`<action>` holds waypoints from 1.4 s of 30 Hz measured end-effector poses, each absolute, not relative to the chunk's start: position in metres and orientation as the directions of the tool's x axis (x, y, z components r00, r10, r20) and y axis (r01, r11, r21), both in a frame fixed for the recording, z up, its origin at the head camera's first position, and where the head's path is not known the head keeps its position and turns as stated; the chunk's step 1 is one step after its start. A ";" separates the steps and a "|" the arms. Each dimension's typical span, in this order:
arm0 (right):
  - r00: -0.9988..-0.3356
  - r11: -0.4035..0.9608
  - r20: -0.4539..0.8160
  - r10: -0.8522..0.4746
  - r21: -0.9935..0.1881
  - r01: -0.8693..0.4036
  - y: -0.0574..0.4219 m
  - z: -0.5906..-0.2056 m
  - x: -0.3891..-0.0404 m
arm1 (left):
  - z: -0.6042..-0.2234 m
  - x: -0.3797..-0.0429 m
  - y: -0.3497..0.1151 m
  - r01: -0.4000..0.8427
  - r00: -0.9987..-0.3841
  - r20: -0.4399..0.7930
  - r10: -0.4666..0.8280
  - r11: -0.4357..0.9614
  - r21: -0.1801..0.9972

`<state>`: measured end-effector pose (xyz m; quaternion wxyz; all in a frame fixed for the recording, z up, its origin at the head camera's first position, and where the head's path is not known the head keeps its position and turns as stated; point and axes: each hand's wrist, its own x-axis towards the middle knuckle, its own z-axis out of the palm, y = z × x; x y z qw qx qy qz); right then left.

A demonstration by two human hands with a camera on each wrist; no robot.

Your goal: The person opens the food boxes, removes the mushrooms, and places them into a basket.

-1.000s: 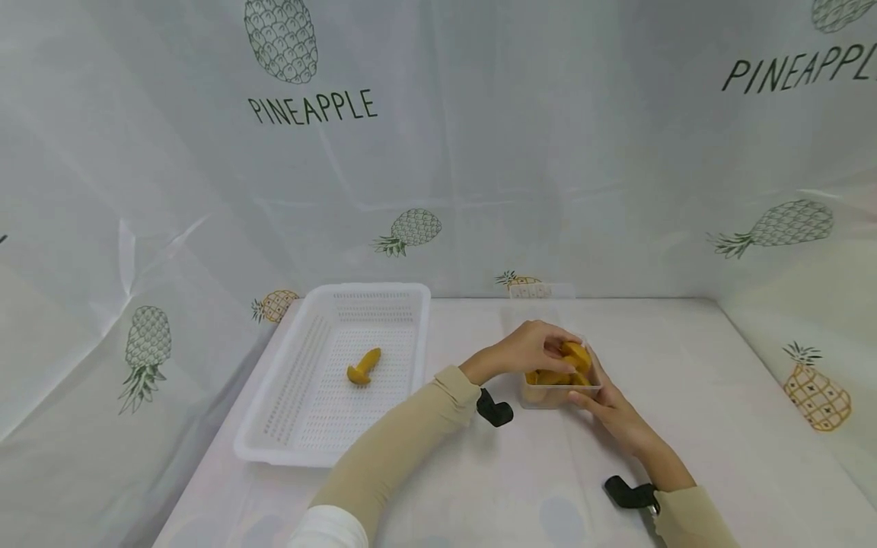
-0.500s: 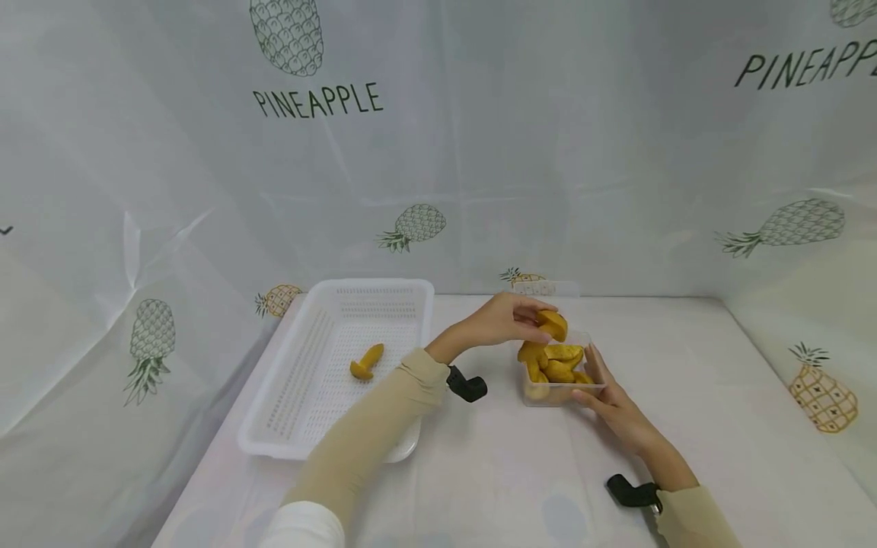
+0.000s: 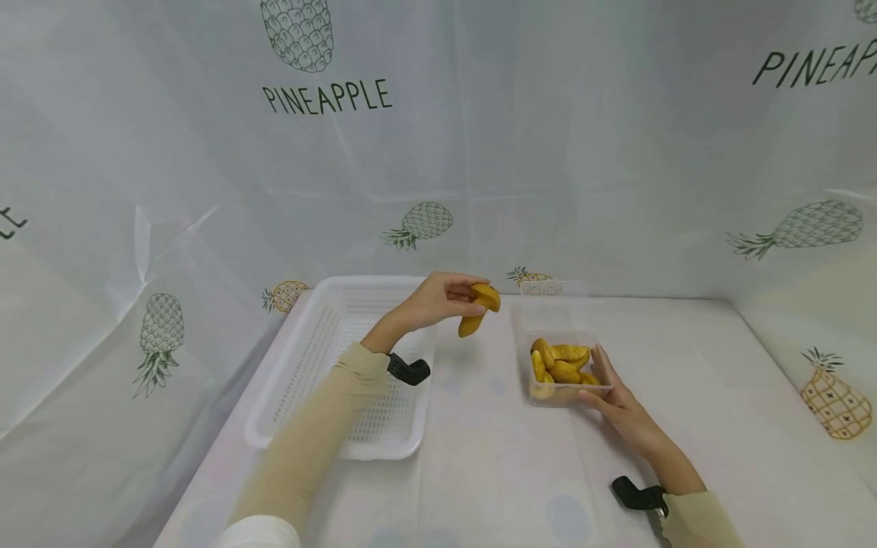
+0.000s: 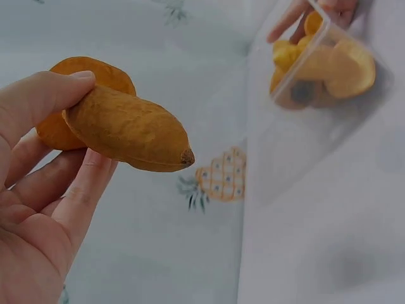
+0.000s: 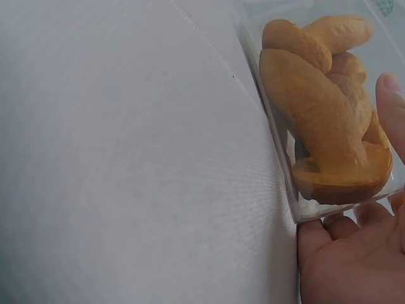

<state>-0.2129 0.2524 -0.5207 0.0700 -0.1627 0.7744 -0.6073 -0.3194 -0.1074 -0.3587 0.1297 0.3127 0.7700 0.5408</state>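
In the head view my left hand [image 3: 437, 298] pinches a yellow-brown mushroom [image 3: 470, 326] in the air, between the white basket and the clear plastic box [image 3: 572, 395]. The left wrist view shows the thumb across the mushroom [image 4: 130, 130], its stem pointing away from the palm and its cap behind. Several similar mushrooms [image 3: 566, 371] lie inside the box. At the box's right side, my right hand [image 3: 629, 417] holds its wall, thumb at the front. Close up in the right wrist view, a large mushroom [image 5: 316, 114] lies in the box over others.
A white perforated basket [image 3: 418, 438] stands on the left of the table, partly covered by my left arm. The box's clear lid [image 3: 553, 291] is raised at the back. Behind the table [image 3: 493, 472] hangs a pineapple-print sheet [image 3: 562, 152].
My left hand has lifted a mushroom out of the box and carried it left toward the basket. The right hand stays on the box. The mushroom seen earlier in the basket is now out of sight.
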 end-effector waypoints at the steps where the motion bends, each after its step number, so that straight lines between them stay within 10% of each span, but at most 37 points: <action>1: -0.938 0.210 0.090 -0.335 -0.963 -0.168 0.253 -0.521 -0.213 | -0.358 -0.319 -0.114 0.335 -0.780 0.138 0.610 0.222 0.916; 42: -0.937 0.189 0.073 -0.341 -0.971 -0.144 0.254 -0.526 -0.218 | -0.449 -0.322 -0.224 0.124 -0.931 -0.082 0.357 0.517 0.847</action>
